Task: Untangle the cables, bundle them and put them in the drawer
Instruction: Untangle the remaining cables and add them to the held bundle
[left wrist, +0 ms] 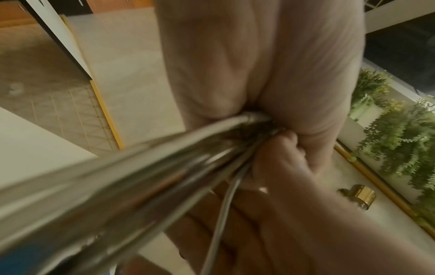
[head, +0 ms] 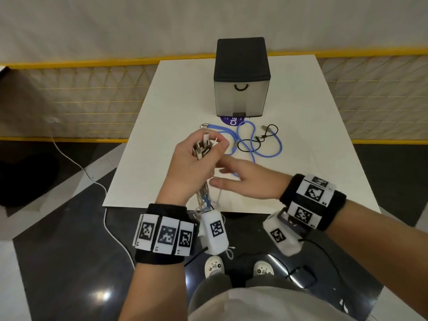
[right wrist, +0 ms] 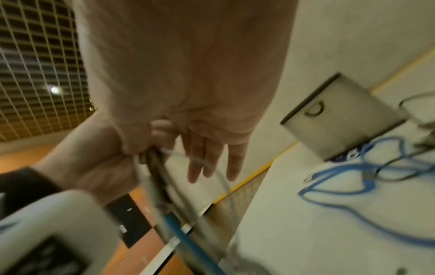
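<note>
**Cable ends gathered in 1 fist, 2 cables not yet collected**

Nearest the head camera, both hands meet over the near edge of the worktop [head: 162, 112]. From largest to smallest, then:

White and square, the worktop carries everything. At its far side stands the drawer box [head: 242, 77], black-topped with a grey front and a black loop handle; its drawer is closed, so nothing has been stored yet, as I judge it. A purple sticker [head: 231, 121] peeks out from under its near edge.

Just near the box, the blue cable [head: 266, 144] sprawls in open loops on the worktop, with the thinner black cable [head: 259, 140] lying across it. Both look loosely crossed, so they probably need separating before bundling.

The left hand [head: 196, 158] is clenched round a bunch of cables [head: 203, 144], plug ends poking up out of the fist and the strands hanging down past the wrist. Holding the ends together this way likely keeps them aligned for coiling.

The right hand [head: 245, 179] is released, fingers straight and spread, just beside the hanging strands. One thin pale strand passes over its fingers [right wrist: 207, 163] in the right wrist view, but nothing is gripped; it seems poised to comb or gather the loose lengths.
</note>
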A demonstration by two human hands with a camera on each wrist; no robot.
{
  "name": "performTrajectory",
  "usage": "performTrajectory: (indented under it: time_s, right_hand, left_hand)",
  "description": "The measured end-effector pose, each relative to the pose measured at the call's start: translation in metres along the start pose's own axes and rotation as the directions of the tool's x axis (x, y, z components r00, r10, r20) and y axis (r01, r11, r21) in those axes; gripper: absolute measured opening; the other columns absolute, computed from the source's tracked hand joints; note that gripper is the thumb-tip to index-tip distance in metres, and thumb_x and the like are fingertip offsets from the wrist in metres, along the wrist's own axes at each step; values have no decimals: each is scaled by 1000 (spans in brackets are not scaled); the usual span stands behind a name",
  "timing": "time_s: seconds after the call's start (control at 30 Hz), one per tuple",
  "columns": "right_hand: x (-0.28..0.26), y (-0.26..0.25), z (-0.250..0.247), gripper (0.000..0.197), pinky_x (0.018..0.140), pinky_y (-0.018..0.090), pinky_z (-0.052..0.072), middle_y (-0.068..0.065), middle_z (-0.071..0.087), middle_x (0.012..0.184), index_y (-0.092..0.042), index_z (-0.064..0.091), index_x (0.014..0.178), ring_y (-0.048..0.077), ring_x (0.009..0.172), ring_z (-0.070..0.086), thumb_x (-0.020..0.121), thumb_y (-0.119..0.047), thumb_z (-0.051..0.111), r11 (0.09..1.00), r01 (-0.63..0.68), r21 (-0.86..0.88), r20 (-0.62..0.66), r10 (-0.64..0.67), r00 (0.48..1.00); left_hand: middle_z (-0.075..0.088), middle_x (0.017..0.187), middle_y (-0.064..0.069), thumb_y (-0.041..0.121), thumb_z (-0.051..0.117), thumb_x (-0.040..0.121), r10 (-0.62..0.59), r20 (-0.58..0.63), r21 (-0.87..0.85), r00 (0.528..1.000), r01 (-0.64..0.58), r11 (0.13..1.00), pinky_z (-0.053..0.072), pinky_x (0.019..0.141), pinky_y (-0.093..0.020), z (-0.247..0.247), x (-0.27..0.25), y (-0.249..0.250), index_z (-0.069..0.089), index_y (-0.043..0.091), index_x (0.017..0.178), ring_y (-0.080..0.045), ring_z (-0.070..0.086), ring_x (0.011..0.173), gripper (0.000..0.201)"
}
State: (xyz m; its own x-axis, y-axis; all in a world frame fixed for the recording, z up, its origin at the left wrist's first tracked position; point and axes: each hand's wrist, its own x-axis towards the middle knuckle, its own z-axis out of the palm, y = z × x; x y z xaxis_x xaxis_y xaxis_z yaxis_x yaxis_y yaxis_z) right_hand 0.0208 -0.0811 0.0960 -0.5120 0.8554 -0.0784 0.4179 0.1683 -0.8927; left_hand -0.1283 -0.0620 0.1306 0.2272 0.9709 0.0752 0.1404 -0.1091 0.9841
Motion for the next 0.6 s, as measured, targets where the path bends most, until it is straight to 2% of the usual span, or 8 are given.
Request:
performTrajectory:
  time_s: [0.07, 0.13, 0.23, 0.3, 0.4, 0.47, 0.53, 0.6]
  right_hand:
    - [4, -4, 15, 18, 94, 21, 45, -5, 60, 108, -12, 43, 117, -4, 98, 57, 100, -18, 43, 998, 51, 34, 20, -51, 998]
    - [6, 7, 30, 20, 88, 26, 50, 11, 63, 104, -4, 45, 112, 6, 93, 62, 102, -18, 35, 999, 46, 21, 22, -46, 999]
    - [0, 41, 51, 26, 87, 47, 50, 15, 60, 101, -8, 42, 107, 34, 97, 62, 101, -30, 30, 997, -41, -58, 56, 44, 997]
    - [-6, 70, 63, 18, 90, 57, 47, 13, 58, 103, -12, 40, 109, 41, 97, 58, 99, -26, 35, 989, -145, -27, 107, 147, 983]
    - [-16, 100, 72, 19, 84, 50, 50, 4, 59, 93, -12, 40, 116, 28, 81, 58, 101, -24, 36, 954, -244, -176, 126, 268, 955]
    - [-21, 113, 70, 24, 90, 45, 48, 13, 62, 107, -11, 44, 122, 30, 95, 60, 100, -21, 40, 921, -279, -271, 149, 327, 933]
    - [-24, 120, 65, 28, 98, 42, 45, 13, 60, 117, -12, 49, 122, 28, 107, 58, 94, -9, 47, 906, -246, -343, 203, 327, 923]
    - [-24, 116, 58, 38, 100, 39, 44, 12, 58, 122, -9, 49, 126, 26, 113, 56, 88, -5, 53, 906, -217, -363, 228, 312, 922]
  left_hand:
    - [45, 50, 13, 9, 63, 95, 17, -44, -46, 999, -19, 999, 34, 47, -16, 5, 0, 5, 63, 14, 84, -6, 37, 46, 11]
    - [39, 51, 8, 10, 60, 97, 14, -118, -152, 993, -32, 988, 30, 43, -19, 5, 1, 9, 61, 12, 86, -10, 30, 45, 11]
    - [35, 53, 5, 10, 58, 99, 1, -243, -282, 970, -72, 957, 26, 43, -19, -3, 2, 15, 59, 16, 82, -11, 28, 44, 18]
    - [33, 57, 3, 9, 57, 99, 5, -298, -324, 955, -106, 940, 24, 43, -19, -8, 2, 17, 58, 17, 81, -11, 26, 46, 20]
    - [31, 60, 1, 10, 56, 100, 16, -315, -342, 949, -129, 931, 23, 44, -20, -10, 1, 18, 58, 18, 81, -12, 26, 47, 21]
    - [31, 58, 3, 10, 56, 99, 9, -301, -342, 954, -117, 933, 24, 44, -21, -7, 1, 18, 58, 19, 80, -12, 25, 47, 21]
    - [32, 58, 3, 11, 57, 99, 9, -276, -324, 961, -102, 941, 24, 44, -21, -4, 3, 19, 58, 18, 81, -12, 26, 47, 19]
    - [32, 59, 2, 13, 58, 99, 13, -247, -305, 969, -90, 948, 25, 44, -22, -5, 6, 20, 59, 18, 83, -12, 27, 47, 17]
